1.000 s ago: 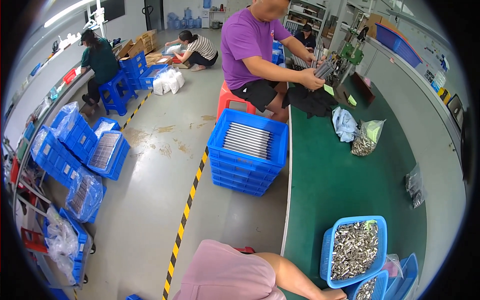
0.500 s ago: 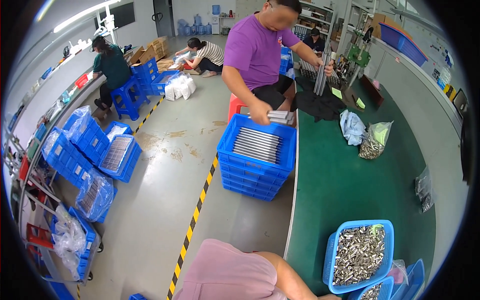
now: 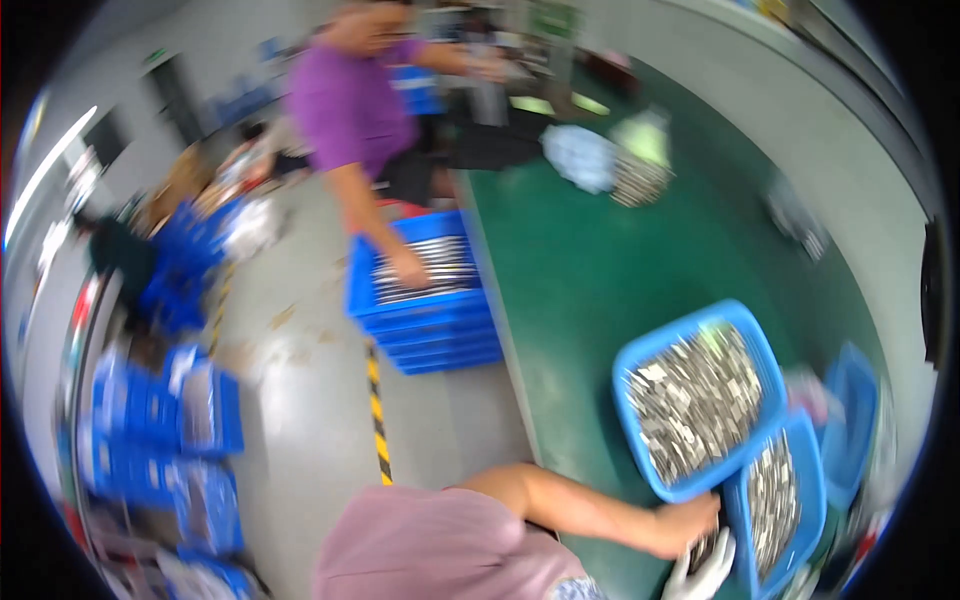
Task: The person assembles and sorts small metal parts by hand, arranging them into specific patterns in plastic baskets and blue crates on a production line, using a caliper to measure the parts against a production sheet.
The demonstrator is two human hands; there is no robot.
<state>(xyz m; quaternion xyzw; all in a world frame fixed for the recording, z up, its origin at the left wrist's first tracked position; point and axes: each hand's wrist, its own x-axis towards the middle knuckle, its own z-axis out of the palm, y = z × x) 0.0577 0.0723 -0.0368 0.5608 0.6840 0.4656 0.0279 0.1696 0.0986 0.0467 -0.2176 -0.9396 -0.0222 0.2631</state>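
My left hand is bare and reaches in from a pink sleeve, its fingers curled down beside the blue baskets. Just below it is my right hand in a white glove, thumb and fingers cupped round a dark, blurred thing between the two hands. I cannot make out what it is. Past my left hand stands a blue basket full of small metal parts. A second blue basket, also holding metal parts, is right beside my hands. Motion smears the picture.
At the far left of the green table, a person in purple reaches into a stack of blue crates with metal rods. A bag of parts and a light-blue cloth lie farther back. Another blue tray stands right.
My view has swung right and down, bringing both hands and the baskets further in. The person in purple has lowered a hand from above the top crate onto the rods.
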